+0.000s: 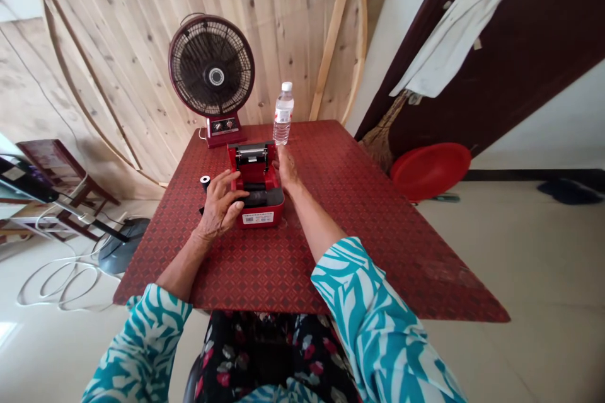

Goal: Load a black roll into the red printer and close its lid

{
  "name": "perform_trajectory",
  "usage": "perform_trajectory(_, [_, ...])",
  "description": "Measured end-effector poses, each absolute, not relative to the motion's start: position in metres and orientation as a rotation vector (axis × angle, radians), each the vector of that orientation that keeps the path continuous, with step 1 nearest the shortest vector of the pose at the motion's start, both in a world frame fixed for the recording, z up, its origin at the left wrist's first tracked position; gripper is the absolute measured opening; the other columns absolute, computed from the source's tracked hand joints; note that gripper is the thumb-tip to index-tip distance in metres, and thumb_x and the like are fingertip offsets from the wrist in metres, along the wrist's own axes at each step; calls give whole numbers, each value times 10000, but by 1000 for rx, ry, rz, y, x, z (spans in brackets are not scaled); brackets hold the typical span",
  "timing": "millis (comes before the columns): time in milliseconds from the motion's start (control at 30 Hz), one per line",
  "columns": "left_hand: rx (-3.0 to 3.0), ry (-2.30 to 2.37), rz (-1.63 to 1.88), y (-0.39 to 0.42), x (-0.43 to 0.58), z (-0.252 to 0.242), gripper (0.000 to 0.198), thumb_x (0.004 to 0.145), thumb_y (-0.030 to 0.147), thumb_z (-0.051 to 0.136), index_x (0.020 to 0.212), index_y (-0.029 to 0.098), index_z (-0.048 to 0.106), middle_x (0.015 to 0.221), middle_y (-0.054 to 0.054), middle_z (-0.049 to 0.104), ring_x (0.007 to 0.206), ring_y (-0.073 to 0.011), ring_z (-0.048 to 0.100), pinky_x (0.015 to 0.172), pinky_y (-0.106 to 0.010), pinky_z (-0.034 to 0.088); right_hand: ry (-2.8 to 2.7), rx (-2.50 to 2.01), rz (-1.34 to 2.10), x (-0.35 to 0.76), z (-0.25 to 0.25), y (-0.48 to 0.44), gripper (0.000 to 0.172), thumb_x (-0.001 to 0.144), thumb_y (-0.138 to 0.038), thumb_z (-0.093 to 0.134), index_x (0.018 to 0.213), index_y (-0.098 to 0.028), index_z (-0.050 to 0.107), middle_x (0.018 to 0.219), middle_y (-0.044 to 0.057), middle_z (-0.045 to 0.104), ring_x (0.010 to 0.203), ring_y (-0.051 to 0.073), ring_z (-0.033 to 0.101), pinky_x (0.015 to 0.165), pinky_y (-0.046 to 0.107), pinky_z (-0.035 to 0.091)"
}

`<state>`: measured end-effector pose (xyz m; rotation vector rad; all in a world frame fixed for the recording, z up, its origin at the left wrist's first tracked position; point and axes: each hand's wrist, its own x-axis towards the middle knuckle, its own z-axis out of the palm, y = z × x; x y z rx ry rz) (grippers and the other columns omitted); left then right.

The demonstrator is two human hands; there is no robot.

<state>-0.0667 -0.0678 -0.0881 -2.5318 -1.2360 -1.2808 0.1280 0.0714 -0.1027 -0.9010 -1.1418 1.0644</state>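
A red and black label printer (259, 216) stands on the table with its lid (251, 154) raised, showing a metal roller and black parts inside. My left hand (220, 201) lies over its left side, fingers spread. One finger of it reaches into the body, touching a dark part there; the thumb rests near the front rim. On the other side my right hand (287, 169) grips the printer where lid and body meet, its fingers partly hidden. Left of the printer, close to my left hand, is a small black roll with a white end (205, 181).
The table (378, 233) has a red patterned cover. At its back stand a fan (212, 75) and a clear water bottle (283, 116). Against the door are a broom (385, 132) and a red basin (430, 170). Loose cable (61, 277) lies on the floor at left.
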Motion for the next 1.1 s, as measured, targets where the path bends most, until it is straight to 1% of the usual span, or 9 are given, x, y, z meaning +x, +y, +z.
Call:
perform_trajectory(67, [-2480, -1205, -1310, -69, -66, -88, 562, 977, 578, 301, 998, 224, 737, 1478, -114, 485, 1428, -314, 333, 1160, -543, 266, -1131, -896, 1049, 130, -109, 59, 594, 860, -730, 367, 972, -241, 686, 1002, 36, 750, 1063, 232, 672, 954, 438, 533])
perform_trajectory(167, [-2450, -1179, -1377, -69, -67, -89, 550, 983, 564, 299, 1000, 219, 727, 1514, -111, 441, 1432, -318, 322, 1165, -546, 260, -1152, -885, 984, 135, -122, 35, 586, 878, -712, 327, 941, -252, 684, 1167, 52, 697, 1137, 231, 640, 980, 436, 519])
perform_trajectory(267, [-2428, -1245, -1451, -68, -68, -90, 573, 984, 590, 263, 1092, 213, 682, 1455, -129, 509, 1403, -300, 375, 1159, -526, 281, -1255, -889, 815, 138, -130, 17, 506, 896, -659, 360, 934, -269, 681, 1257, 56, 644, 1237, 222, 563, 1077, 420, 446])
perform_trajectory(400, [-2429, -1373, -1419, -63, -71, -91, 642, 983, 617, 211, 1238, 197, 624, 1310, -128, 633, 1345, -266, 451, 1140, -477, 310, -1279, -920, 731, 136, -132, 6, 451, 933, -581, 326, 946, -285, 666, 1205, 39, 652, 1232, 206, 539, 1153, 416, 354])
perform_trajectory(633, [-2406, -1487, -1363, -60, -73, -89, 541, 1004, 515, 261, 1017, 256, 736, 1135, -61, 734, 1278, -258, 503, 1177, -505, 191, -1300, -938, 698, 135, -135, 1, 465, 933, -569, 283, 949, -283, 650, 1187, 49, 628, 1218, 205, 527, 1142, 396, 365])
perform_trajectory(867, [-2432, -1500, -1395, -63, -72, -88, 536, 1003, 511, 273, 994, 251, 742, 1122, -54, 742, 1243, -244, 554, 1189, -511, 184, -1272, -918, 746, 133, -137, 0, 507, 908, -633, 293, 924, -278, 655, 1117, 48, 671, 1157, 208, 574, 1129, 408, 382])
perform_trajectory(933, [-2408, -1560, -1499, -65, -76, -87, 551, 1002, 527, 261, 1037, 244, 733, 1163, -57, 726, 1254, -237, 557, 1190, -487, 216, -1233, -908, 788, 132, -139, -2, 526, 895, -653, 323, 1010, -270, 664, 1171, 54, 676, 1180, 208, 578, 1136, 417, 384])
perform_trajectory(1000, [-2333, -1664, -1730, -64, -81, -86, 537, 993, 540, 290, 1092, 228, 716, 1199, -66, 709, 1235, -234, 578, 1153, -446, 315, -1162, -907, 846, 131, -142, -4, 563, 878, -673, 358, 1127, -259, 648, 1243, 69, 664, 1206, 215, 580, 1120, 426, 409])
perform_trajectory(1100, [-2147, -1834, -2146, -59, -89, -85, 463, 927, 543, 462, 1116, 190, 694, 1170, -87, 719, 1149, -243, 634, 1039, -394, 451, -1074, -939, 919, 129, -147, -4, 607, 865, -682, 376, 1200, -243, 628, 1260, 93, 670, 1199, 231, 595, 1062, 433, 460])
